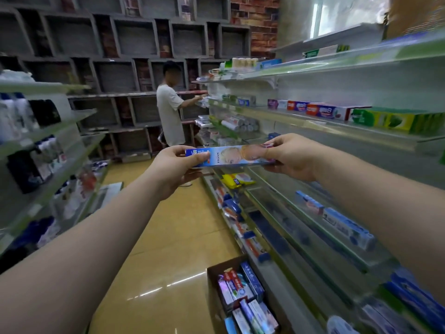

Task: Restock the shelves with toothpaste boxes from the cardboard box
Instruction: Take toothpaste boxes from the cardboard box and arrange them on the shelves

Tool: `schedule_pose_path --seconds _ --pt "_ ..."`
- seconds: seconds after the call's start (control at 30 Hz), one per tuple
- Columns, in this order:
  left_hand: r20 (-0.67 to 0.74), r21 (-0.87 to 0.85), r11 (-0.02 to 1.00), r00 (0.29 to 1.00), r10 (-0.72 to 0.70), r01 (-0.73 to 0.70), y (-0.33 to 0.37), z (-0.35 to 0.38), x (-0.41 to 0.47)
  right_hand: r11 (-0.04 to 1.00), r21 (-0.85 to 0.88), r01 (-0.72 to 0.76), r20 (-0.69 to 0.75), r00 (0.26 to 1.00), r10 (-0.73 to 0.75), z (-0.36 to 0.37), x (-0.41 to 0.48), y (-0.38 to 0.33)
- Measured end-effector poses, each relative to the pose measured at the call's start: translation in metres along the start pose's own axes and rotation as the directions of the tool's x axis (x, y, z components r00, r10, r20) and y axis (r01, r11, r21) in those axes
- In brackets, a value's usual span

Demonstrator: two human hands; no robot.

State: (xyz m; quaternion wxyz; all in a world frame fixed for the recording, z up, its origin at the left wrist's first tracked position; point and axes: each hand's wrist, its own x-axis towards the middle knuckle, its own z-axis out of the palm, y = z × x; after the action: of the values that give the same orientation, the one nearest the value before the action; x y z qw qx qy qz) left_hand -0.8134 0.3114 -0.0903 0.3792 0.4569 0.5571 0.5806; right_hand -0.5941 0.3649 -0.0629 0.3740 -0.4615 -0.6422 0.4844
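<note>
Bottom of view: open brown cardboard box (212, 291) on the glossy yellow floor (168, 237), right up against the foot of the right-hand shelving, packed with mixed blue, red and white toothpaste boxes (243, 292). Both bare forearms reach forward over it. Task item: long light-blue toothpaste box with cartoon print (231, 156), held level in the air, lengthwise across the aisle, just off the right-hand shelves. Left hand (175, 169) pinches its left end, thumb on the front face, fingers behind. Right hand (291, 156) pinches the right end the same way. Right-hand glass-edged shelf (337, 127) above the hands carries red-and-white toothpaste boxes (322, 110) next to a green-and-yellow box (390, 120); lower shelf holds blue boxes (337, 221) lying flat. Left-side shelving (48, 131) holds dark and white packs, blurred. Far end: a person in a white T-shirt (168, 112) reaching to the right-hand shelves, in front of grey wall cubbies (134, 39).
</note>
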Motion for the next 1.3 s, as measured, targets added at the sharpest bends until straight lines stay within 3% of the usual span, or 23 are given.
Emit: schedule_pose_path --seconds 0.43,0.8,1.07,1.3 --pt "-0.314 0.008 1.0 0.949 -0.019 0.023 -0.039 -0.23 0.101 0.991 -0.095 0.098 0.27 0.96 -0.069 0.235 0.173 -0.041" --pt "-0.444 0.113 0.993 0.896 0.015 0.039 -0.041 -0.379 0.238 0.996 -0.062 0.062 0.413 0.91 -0.031 0.391 0.352 -0.088" --pt "-0.4 0.111 0.994 0.916 0.02 0.026 -0.049 -0.459 0.335 0.99 -0.11 0.083 0.368 0.929 -0.037 0.46 0.431 -0.109" --pt "-0.125 0.11 0.993 0.991 0.05 -0.036 -0.076 -0.474 0.486 0.996 -0.08 0.03 0.128 0.992 -0.019 0.463 0.51 -0.093"
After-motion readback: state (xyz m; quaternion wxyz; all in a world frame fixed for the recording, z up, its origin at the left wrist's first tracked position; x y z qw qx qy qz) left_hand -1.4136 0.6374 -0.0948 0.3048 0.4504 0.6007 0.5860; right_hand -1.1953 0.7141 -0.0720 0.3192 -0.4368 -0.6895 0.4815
